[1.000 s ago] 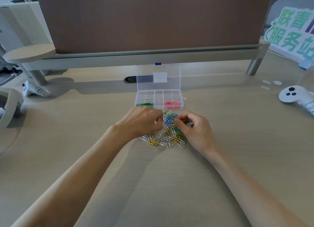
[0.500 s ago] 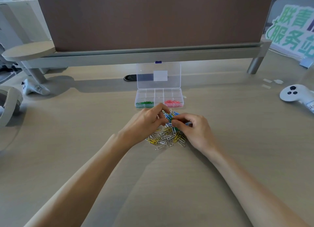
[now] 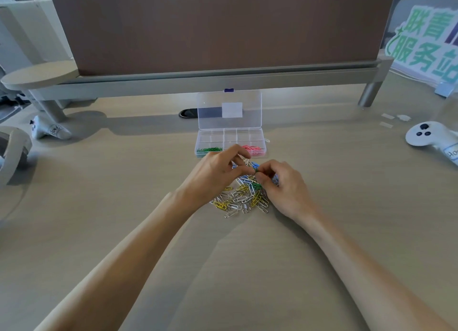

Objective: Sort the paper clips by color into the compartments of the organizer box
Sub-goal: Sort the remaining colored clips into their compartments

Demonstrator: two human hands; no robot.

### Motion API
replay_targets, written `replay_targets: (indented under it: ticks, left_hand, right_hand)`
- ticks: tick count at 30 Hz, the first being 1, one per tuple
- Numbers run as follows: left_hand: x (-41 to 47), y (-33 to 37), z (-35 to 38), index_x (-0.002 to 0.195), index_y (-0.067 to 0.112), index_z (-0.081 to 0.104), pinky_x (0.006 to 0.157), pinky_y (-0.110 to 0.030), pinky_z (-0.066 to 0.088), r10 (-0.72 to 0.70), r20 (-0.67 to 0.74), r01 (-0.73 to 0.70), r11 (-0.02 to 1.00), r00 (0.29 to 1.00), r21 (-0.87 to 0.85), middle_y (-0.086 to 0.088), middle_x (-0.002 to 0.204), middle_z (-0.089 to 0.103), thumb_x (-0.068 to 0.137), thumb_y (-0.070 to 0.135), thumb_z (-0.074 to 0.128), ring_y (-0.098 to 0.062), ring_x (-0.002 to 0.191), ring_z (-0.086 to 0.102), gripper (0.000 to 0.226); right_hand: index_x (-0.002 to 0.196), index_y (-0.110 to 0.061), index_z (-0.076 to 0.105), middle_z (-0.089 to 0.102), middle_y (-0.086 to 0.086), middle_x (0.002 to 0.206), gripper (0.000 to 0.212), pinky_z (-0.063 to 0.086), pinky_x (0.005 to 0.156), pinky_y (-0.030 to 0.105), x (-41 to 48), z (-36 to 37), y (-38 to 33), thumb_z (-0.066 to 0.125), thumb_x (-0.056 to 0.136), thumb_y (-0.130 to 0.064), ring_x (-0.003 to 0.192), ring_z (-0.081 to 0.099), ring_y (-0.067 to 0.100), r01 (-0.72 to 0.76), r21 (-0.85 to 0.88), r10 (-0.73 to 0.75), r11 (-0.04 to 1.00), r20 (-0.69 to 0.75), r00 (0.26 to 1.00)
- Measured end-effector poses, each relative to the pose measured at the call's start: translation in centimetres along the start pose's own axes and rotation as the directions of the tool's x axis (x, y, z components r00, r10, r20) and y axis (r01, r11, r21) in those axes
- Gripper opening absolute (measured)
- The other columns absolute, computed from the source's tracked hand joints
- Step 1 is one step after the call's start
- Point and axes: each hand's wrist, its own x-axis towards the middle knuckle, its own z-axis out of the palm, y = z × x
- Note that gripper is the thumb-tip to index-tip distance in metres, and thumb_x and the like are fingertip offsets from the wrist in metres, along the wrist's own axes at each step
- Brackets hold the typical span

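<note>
A heap of mixed paper clips [image 3: 244,197], yellow, white, blue and green, lies on the desk before me. Behind it stands the clear organizer box [image 3: 230,136] with its lid up; green clips [image 3: 210,149] fill its front left compartment and pink clips [image 3: 252,148] its front right one. My left hand [image 3: 215,175] hovers over the heap's left side, fingers curled, thumb and fingertips close together near the blue clips. My right hand [image 3: 285,189] rests at the heap's right side and pinches a green clip [image 3: 256,171] between thumb and forefinger.
A desk divider on metal legs [image 3: 369,94] runs across the back. A white controller [image 3: 428,137] lies at the right, another [image 3: 49,131] at the left beside a grey headset [image 3: 12,149]. A cable port [image 3: 188,113] sits behind the box.
My left hand has lifted and shifted right and forward over the heap, toward the box. The right hand has raised a green clip out of the heap's far side.
</note>
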Motion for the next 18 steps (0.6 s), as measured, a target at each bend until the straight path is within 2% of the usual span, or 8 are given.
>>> replay_targets:
  ticks: [2,5,11,18]
  left_hand:
    - [0.0,-0.2,0.3,0.106,0.03,0.063,0.07,-0.031,0.047,0.044,-0.001,-0.044,0.989,0.999,0.138,0.02,0.092,0.064,0.09,0.035,0.063,-0.009,0.081,0.057,0.017]
    - [-0.3,-0.8,0.7,0.103,0.033,0.07,0.069,-0.029,0.044,0.166,0.091,-0.187,0.93,0.982,0.316,0.019,0.1,0.062,0.092,0.034,0.06,-0.003,0.096,0.051,0.015]
    - [0.1,-0.6,1.4,0.1,0.033,0.072,0.061,-0.028,0.039,0.212,0.112,-0.239,0.889,0.971,0.391,0.014,0.096,0.062,0.088,0.04,0.064,-0.008,0.094,0.051,0.016]
    - [0.8,-0.1,1.3,0.092,0.025,0.069,0.055,-0.026,0.034,0.306,0.18,-0.355,0.781,0.935,0.515,0.012,0.091,0.064,0.089,0.032,0.063,-0.012,0.092,0.055,0.01]
  right_hand:
    - [0.084,-0.024,0.059,0.054,-0.018,0.076,0.013,0.033,0.069,0.004,0.1,-0.6,0.3,0.062,0.091,-0.013,0.084,0.049,0.012,0.003,-0.016,-0.003,1.0,-0.045,0.999]
    - [0.081,-0.027,0.056,0.051,-0.02,0.074,0.019,0.032,0.068,0.002,0.2,-1.1,0.7,0.063,0.09,-0.011,0.08,0.048,0.011,0.004,-0.045,-0.01,0.999,-0.12,0.993]
    - [0.081,-0.03,0.055,0.052,-0.02,0.075,0.023,0.032,0.066,0.002,0.2,-0.8,0.9,0.064,0.089,-0.011,0.079,0.047,0.009,0.033,-0.056,-0.039,0.998,-0.117,0.992]
    - [0.079,-0.034,0.057,0.058,-0.019,0.074,0.025,0.035,0.066,0.004,0.2,-0.8,1.0,0.065,0.087,-0.012,0.077,0.052,0.007,0.009,-0.028,-0.011,1.0,-0.098,0.995]
